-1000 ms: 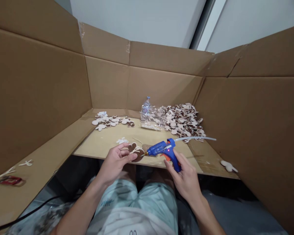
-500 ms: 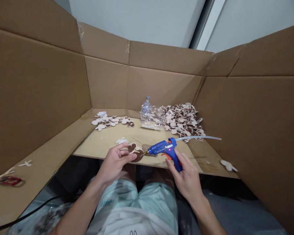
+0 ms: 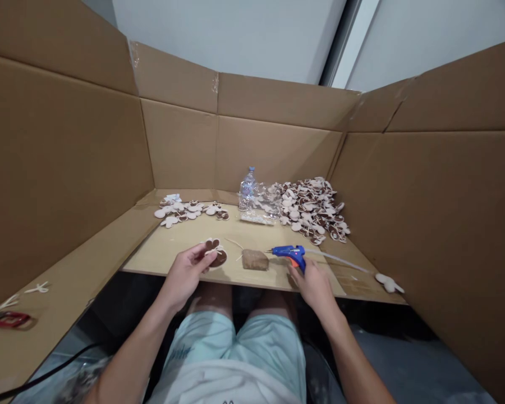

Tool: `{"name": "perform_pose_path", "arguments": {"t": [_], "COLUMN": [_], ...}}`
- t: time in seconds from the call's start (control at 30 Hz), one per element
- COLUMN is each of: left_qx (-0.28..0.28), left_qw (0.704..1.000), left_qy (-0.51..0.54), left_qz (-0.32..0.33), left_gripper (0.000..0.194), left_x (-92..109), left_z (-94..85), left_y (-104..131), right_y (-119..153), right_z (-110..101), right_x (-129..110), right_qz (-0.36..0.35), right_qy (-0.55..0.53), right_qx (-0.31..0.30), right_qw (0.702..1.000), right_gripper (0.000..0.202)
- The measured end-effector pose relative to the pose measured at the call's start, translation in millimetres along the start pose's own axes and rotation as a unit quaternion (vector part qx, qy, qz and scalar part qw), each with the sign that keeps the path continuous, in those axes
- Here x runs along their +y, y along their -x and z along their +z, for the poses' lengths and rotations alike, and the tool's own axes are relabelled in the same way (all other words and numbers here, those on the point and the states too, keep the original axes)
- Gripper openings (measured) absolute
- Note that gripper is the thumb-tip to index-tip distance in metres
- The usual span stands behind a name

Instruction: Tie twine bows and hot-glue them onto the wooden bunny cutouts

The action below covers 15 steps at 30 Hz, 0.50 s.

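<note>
Your left hand (image 3: pixel 184 274) has its thumb and fingers clamped on a brown cutout (image 3: pixel 220 258) with a pale edge and a cream bow, holding it near the front edge of the table (image 3: pixel 151 255). Your right hand (image 3: pixel 315 281) has its fingers wrapped around the handle of a blue glue gun (image 3: pixel 287 252). Its nozzle points left, well apart from the cutout, at the upper right corner of a brown block (image 3: pixel 255 260); you cannot tell whether they touch. A clear glue stick (image 3: pixel 340 258) trails from the gun's rear. Thin cord (image 3: pixel 234 243) lies between the cutout and the block.

Toward the back, a small cluster (image 3: pixel 180 211) of cutouts sits on your left, a large pile (image 3: pixel 311 206) on your right, with a bottle (image 3: pixel 248 184) and clear plastic (image 3: pixel 258 214) between them. A lone pale piece (image 3: pixel 389 283) lies at far right, and a red tool (image 3: pixel 9 320) at far left, near a loose bow (image 3: pixel 37 288).
</note>
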<state>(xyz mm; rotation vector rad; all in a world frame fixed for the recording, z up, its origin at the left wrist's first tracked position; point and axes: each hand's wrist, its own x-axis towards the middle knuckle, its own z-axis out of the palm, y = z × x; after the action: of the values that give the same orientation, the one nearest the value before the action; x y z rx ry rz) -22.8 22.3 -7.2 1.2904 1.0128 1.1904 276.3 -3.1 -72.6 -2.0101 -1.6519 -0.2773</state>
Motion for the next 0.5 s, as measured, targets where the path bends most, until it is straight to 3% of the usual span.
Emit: {"name": "perform_pose_path", "arguments": {"t": [0.13, 0.27, 0.37, 0.5], "left_qx": [0.057, 0.08, 0.108, 0.121], "left_qw": [0.998, 0.996, 0.993, 0.99], "left_qy": [-0.023, 0.015, 0.041, 0.041], "left_qz": [0.032, 0.034, 0.034, 0.055], "left_gripper": [0.05, 0.056, 0.05, 0.04], "left_x": [-4, -3, -1, 1], "left_z": [-11.6, -18.5, -20.9, -23.9], "left_y": [-9, -12, -11, -9], "right_y": [-3, -1, 7, 17], "right_z": [11, 6, 1, 8], "right_x": [9, 4, -23, -90], "right_qz": [0.007, 0.001, -0.072, -0.229], "right_qy": [0.0, -0.013, -0.057, -0.125], "right_qx": [-0.015, 0.009, -0.002, -0.076], "right_qw": [1.0, 1.0, 0.996, 0.962], "right_gripper": [0.022, 0.03, 0.029, 0.029]}}
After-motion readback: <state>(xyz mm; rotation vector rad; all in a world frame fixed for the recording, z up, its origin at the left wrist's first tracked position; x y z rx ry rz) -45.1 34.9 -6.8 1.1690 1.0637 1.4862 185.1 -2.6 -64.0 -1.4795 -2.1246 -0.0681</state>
